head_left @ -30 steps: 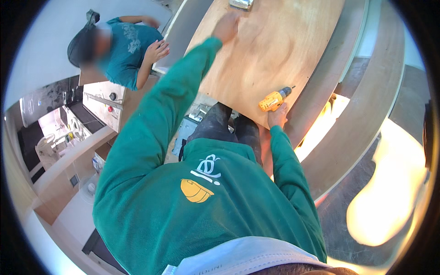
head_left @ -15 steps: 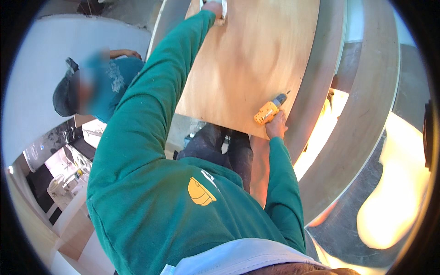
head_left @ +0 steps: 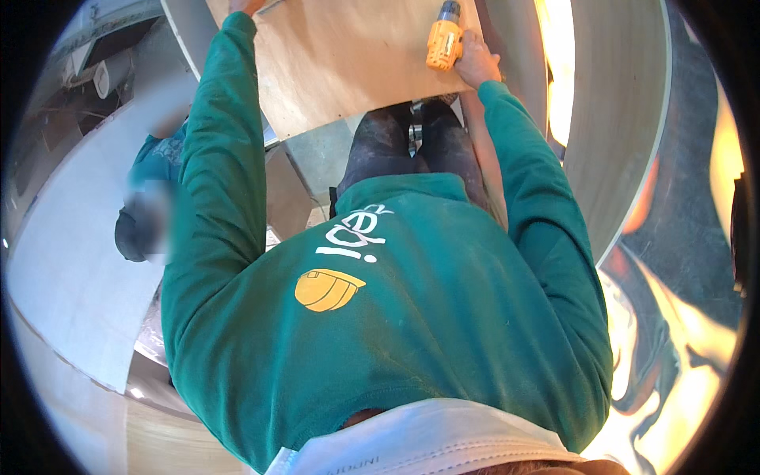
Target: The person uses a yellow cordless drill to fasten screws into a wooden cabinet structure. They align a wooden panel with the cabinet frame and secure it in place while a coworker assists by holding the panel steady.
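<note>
A yellow cordless drill point(head_left: 444, 43) with a dark chuck lies over the plywood board point(head_left: 340, 79), its nose toward the far side. My right hand point(head_left: 477, 62) is closed round its handle, by the board's near right corner. My left hand point(head_left: 247, 6) is at the board's far left part, cut off by the picture's upper edge. Its fingers are mostly out of sight, and a thin dark line or edge shows on the board beside it.
Curved wooden strips point(head_left: 621, 95) run along the right, with bright light between them. A person in a teal shirt and dark cap point(head_left: 136, 231) is close on my left, by a large white curved surface point(head_left: 87, 261). Shiny reflective sheeting point(head_left: 673, 380) lies at lower right.
The view has shifted, so the board and drill appear higher. My left hand is farther left, away from the white-edged piece it was at. My right hand still holds the drill.
</note>
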A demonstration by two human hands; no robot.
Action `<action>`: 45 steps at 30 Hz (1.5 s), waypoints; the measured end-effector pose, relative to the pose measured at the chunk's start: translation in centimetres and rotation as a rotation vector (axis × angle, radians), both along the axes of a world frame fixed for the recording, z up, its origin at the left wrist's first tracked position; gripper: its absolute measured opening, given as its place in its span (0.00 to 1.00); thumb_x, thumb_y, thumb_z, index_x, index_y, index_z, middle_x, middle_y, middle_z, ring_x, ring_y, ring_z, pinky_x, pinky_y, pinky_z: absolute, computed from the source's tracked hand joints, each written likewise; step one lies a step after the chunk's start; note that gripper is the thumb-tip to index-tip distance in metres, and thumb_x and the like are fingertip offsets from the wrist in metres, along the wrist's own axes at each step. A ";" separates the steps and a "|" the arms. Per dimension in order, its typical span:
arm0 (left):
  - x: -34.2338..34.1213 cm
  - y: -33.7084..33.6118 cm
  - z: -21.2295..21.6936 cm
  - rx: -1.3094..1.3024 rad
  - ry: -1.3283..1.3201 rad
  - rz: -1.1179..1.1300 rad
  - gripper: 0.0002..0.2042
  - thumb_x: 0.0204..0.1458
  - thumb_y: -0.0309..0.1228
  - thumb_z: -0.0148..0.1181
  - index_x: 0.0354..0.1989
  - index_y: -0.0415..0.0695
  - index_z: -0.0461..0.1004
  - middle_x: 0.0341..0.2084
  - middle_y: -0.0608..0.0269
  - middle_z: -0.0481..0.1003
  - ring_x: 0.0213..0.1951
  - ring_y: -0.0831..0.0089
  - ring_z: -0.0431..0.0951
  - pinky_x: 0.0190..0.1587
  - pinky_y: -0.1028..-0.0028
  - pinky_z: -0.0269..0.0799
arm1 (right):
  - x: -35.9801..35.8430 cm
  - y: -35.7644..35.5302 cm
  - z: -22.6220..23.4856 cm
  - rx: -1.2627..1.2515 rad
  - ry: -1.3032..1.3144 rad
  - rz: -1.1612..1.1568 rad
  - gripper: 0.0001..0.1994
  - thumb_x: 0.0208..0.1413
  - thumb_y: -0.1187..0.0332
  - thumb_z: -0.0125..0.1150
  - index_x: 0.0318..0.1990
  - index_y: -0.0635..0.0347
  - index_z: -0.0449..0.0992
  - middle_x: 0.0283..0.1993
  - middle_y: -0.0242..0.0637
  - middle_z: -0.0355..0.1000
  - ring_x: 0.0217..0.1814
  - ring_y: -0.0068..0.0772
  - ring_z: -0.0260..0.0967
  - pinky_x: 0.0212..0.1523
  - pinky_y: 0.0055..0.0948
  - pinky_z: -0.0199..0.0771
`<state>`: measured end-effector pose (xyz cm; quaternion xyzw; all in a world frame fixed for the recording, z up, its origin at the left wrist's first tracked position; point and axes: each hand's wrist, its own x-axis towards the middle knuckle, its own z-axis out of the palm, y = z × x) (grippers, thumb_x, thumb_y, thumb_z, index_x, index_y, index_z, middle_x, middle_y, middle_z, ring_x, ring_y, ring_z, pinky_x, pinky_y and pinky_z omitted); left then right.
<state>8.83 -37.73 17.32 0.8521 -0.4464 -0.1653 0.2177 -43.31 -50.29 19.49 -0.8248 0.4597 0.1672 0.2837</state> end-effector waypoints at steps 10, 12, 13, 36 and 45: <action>-15.1 7.9 -6.2 -0.404 -0.438 0.023 0.15 0.73 0.35 0.47 0.59 0.43 0.75 0.46 0.45 0.81 0.50 0.48 0.80 0.57 0.58 0.73 | -12.9 5.1 6.9 0.188 -0.587 -0.379 0.20 0.55 0.66 0.76 0.51 0.60 0.73 0.47 0.47 0.80 0.52 0.43 0.79 0.53 0.41 0.78; -27.5 5.5 -5.6 -0.206 0.051 -0.293 0.15 0.66 0.36 0.52 0.57 0.44 0.73 0.48 0.39 0.79 0.50 0.35 0.78 0.52 0.47 0.75 | -17.1 7.0 4.7 0.221 -0.596 -0.511 0.19 0.56 0.69 0.75 0.52 0.60 0.73 0.47 0.47 0.80 0.52 0.41 0.80 0.53 0.39 0.78; -30.2 7.7 -8.0 -0.167 0.130 -0.367 0.14 0.67 0.37 0.53 0.56 0.45 0.74 0.50 0.40 0.78 0.52 0.36 0.77 0.54 0.50 0.74 | -17.5 6.9 4.8 0.232 -0.557 -0.488 0.19 0.57 0.69 0.75 0.52 0.60 0.73 0.47 0.47 0.80 0.52 0.41 0.80 0.53 0.39 0.78; -45.6 3.5 -4.6 0.279 1.618 0.447 0.10 0.71 0.36 0.58 0.47 0.42 0.78 0.39 0.63 0.79 0.41 0.69 0.82 0.49 0.70 0.84 | -22.8 15.3 9.4 0.264 -0.601 -0.491 0.20 0.53 0.63 0.77 0.49 0.59 0.76 0.43 0.51 0.81 0.47 0.54 0.82 0.46 0.46 0.79; -47.4 0.3 -7.3 0.358 1.920 0.585 0.09 0.70 0.35 0.60 0.44 0.40 0.76 0.36 0.61 0.78 0.40 0.68 0.80 0.46 0.66 0.84 | -20.8 18.2 8.6 0.194 -0.722 -0.504 0.21 0.50 0.63 0.75 0.48 0.60 0.73 0.42 0.56 0.79 0.50 0.65 0.77 0.48 0.54 0.76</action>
